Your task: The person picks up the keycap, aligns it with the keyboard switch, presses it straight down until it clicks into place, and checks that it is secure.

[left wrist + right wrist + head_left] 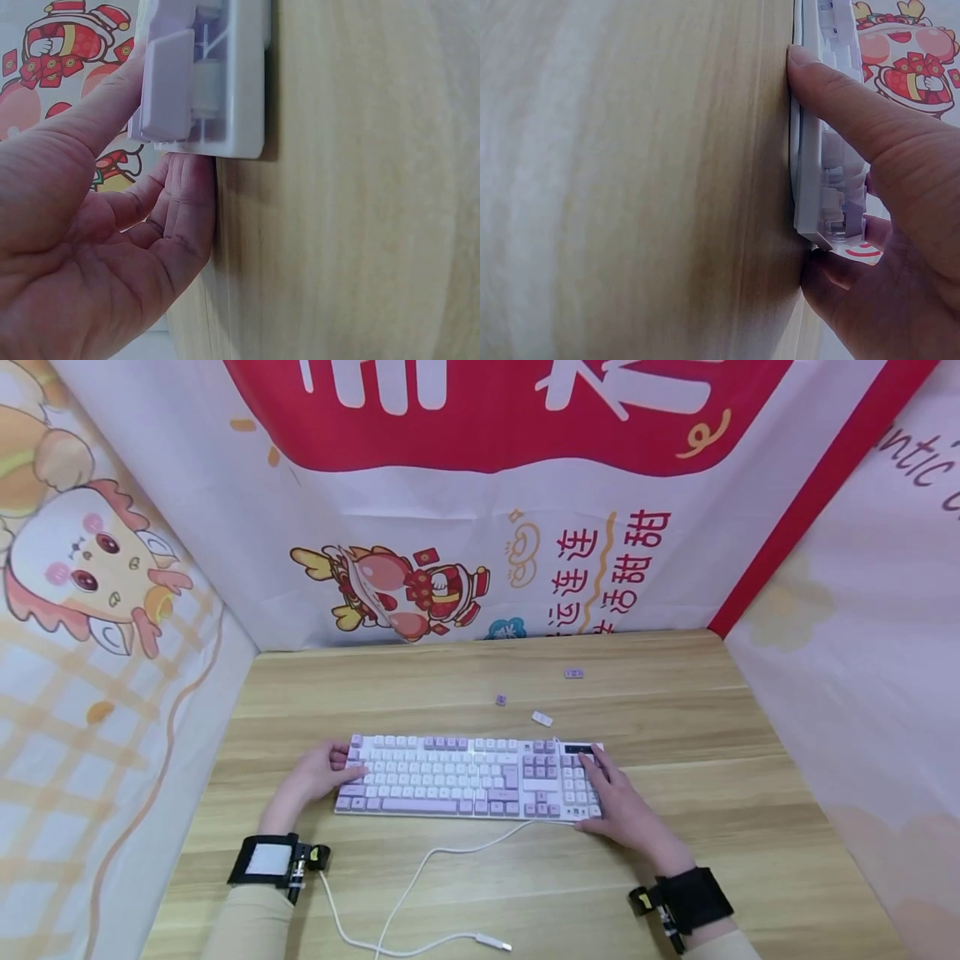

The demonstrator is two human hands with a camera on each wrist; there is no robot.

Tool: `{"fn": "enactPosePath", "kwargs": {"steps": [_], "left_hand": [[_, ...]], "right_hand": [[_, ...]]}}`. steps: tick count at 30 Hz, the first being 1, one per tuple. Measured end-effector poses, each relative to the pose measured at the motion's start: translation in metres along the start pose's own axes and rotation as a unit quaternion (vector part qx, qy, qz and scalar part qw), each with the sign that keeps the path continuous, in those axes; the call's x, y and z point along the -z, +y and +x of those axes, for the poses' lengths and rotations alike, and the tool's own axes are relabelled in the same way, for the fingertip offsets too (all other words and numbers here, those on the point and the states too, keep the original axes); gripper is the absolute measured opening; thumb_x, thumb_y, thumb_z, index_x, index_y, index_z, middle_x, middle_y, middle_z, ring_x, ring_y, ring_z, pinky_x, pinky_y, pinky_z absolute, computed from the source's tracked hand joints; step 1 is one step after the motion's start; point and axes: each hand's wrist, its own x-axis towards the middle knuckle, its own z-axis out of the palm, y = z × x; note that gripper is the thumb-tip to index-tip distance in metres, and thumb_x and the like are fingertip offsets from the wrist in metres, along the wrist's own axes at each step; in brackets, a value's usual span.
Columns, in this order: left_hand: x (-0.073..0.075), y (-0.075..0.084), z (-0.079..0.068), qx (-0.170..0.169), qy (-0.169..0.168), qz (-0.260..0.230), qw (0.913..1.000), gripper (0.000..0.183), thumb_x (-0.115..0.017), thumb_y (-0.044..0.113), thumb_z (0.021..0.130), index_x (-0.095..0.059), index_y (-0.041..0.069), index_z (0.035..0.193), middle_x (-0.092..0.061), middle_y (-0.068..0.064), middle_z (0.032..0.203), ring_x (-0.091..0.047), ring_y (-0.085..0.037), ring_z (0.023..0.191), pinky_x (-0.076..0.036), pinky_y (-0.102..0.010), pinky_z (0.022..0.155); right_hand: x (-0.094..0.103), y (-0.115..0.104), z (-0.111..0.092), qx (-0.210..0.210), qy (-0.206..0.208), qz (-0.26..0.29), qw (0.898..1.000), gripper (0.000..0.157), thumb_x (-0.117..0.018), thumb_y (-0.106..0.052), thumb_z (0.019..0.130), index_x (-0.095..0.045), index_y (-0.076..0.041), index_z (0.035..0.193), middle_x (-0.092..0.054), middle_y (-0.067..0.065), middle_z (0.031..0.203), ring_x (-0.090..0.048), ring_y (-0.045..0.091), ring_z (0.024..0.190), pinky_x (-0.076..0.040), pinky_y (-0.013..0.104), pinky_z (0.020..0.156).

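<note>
A white and lilac keyboard (442, 768) lies flat on the wooden table. At its left end, my left hand (318, 772) holds on with the thumb over the keys and the fingers curled against the side edge. My right hand (630, 810) grips the right end; its thumb presses the near edge, while the fingers reach over the number pad and around the right side. In the right wrist view, the thumb (832, 86) lies along the front edge of the frame. Exposed frame shows beside a lilac keycap (169, 86) in the left wrist view.
Behind the keyboard lie a small purple keycap (501, 700), a white piece (542, 718) and a purple piece (573, 673). A white cable (442, 852) loops across the near table to a USB plug (492, 942). Printed cloth (420, 502) borders the table (337, 685).
</note>
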Motion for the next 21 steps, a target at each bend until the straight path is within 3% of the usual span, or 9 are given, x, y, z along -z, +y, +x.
{"fn": "enactPosePath", "kwargs": {"steps": [8, 14, 21], "left_hand": [[-0.008, -0.005, -0.001, 0.009, -0.003, -0.011, 0.9999, 0.076, -0.074, 0.046, 0.088, -0.047, -0.006, 0.136, -0.060, -0.025, 0.124, -0.060, -0.035, 0.113, -0.051, -0.050, 0.097], [-0.006, -0.005, 0.000, 0.004, 0.000, -0.015, 0.9999, 0.077, -0.073, 0.045, 0.088, -0.045, -0.008, 0.137, -0.059, -0.027, 0.125, -0.059, -0.038, 0.114, -0.050, -0.051, 0.098], [-0.001, 0.001, -0.001, 0.006, -0.003, -0.002, 1.0000, 0.077, -0.073, 0.046, 0.088, -0.045, -0.006, 0.137, -0.059, -0.027, 0.126, -0.059, -0.038, 0.114, -0.050, -0.051, 0.098]], "right_hand": [[-0.001, 0.002, -0.002, 0.003, -0.003, -0.010, 1.000, 0.109, -0.087, -0.034, 0.074, -0.022, -0.008, 0.158, -0.010, 0.024, 0.166, -0.033, 0.052, 0.142, -0.040, 0.059, 0.111], [0.001, 0.000, 0.002, 0.006, -0.006, -0.009, 1.000, 0.110, -0.088, -0.033, 0.074, -0.023, -0.006, 0.158, -0.010, 0.025, 0.165, -0.030, 0.051, 0.144, -0.037, 0.060, 0.114], [0.012, -0.008, 0.009, 0.032, 0.019, -0.047, 0.998, 0.100, -0.088, -0.033, 0.074, -0.035, 0.002, 0.151, -0.025, 0.033, 0.157, -0.031, 0.052, 0.143, -0.036, 0.060, 0.114]]}}
